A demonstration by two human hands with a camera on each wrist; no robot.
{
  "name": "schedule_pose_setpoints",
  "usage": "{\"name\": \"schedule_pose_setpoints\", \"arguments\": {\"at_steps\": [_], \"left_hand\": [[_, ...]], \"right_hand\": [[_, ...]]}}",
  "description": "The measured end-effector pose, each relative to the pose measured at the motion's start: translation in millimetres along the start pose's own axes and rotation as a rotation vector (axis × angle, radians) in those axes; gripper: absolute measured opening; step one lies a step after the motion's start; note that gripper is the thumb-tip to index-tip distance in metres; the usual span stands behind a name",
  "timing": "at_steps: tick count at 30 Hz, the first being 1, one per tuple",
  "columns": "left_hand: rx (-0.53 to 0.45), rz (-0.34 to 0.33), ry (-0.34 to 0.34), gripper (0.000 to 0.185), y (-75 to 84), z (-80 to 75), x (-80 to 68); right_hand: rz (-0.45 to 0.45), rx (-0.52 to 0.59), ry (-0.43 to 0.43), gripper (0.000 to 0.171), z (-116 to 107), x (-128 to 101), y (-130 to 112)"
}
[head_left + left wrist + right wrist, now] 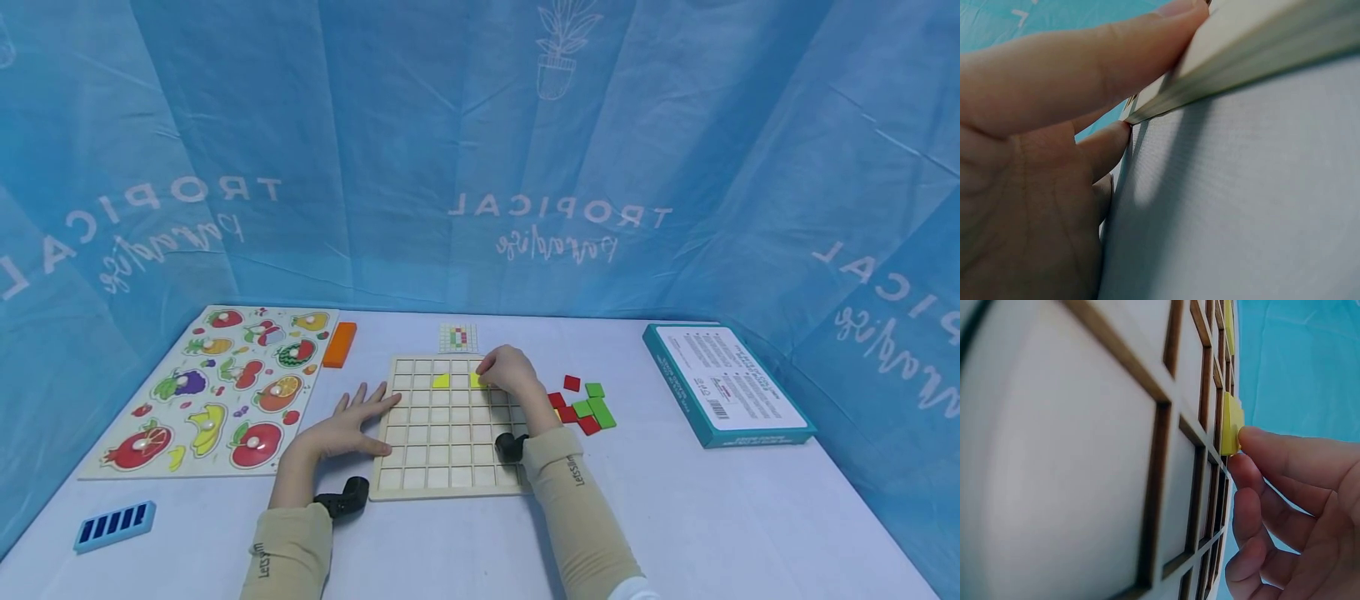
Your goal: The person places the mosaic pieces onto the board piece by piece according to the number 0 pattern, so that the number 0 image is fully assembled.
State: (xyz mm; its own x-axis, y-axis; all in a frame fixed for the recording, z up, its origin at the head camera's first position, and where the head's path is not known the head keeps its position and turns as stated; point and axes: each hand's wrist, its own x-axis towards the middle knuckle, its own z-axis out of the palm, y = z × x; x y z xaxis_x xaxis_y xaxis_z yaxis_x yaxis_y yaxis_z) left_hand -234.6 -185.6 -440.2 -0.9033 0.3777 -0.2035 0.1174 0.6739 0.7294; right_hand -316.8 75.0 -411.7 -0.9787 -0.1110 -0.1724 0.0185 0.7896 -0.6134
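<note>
A pale wooden grid board (439, 455) lies in front of the person. My right hand (512, 372) pinches a yellow tile (1230, 428) at a cell in the board's second row from the back, the thumb against its edge. Another yellow tile (441, 382), with one slanted side, sits in the same row farther left. The left hand (347, 427) is spread at the board's left edge, its fingertips and thumb touching the rim (1179, 94). Behind the board lies a small pattern card (457, 337) with coloured squares.
Several loose red and green tiles (602, 412) lie right of the board, partly behind the right arm. A fruit puzzle board (255, 392) and an orange block (340, 345) are at left. A light-blue slotted piece (115, 527) lies front left; a teal box (727, 383) is at right.
</note>
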Motion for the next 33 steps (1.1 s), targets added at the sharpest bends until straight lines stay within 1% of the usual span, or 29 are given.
{"name": "schedule_pose_setpoints", "arguments": {"at_steps": [5,18,23,29,33], "left_hand": [[-0.003,-0.002,-0.001,0.089,-0.6,0.5,0.6],[0.001,0.006,-0.003,0.089,-2.2,0.1,1.8],[-0.001,0.01,-0.006,0.088,-1.8,0.6,1.8],[-0.003,0.005,-0.002,0.089,-0.3,0.5,0.9],[-0.003,-0.002,-0.001,0.089,0.2,0.6,0.6]], "right_hand": [[-0.002,-0.039,-0.005,0.005,-1,0,-1],[-0.016,-0.016,-0.024,0.007,-1,-2,0],[-0.038,0.039,-0.027,0.009,-5,-5,4],[-0.084,0.153,-0.025,0.018,-13,-10,12],[-0.105,0.217,-0.022,0.021,-20,-13,19]]}}
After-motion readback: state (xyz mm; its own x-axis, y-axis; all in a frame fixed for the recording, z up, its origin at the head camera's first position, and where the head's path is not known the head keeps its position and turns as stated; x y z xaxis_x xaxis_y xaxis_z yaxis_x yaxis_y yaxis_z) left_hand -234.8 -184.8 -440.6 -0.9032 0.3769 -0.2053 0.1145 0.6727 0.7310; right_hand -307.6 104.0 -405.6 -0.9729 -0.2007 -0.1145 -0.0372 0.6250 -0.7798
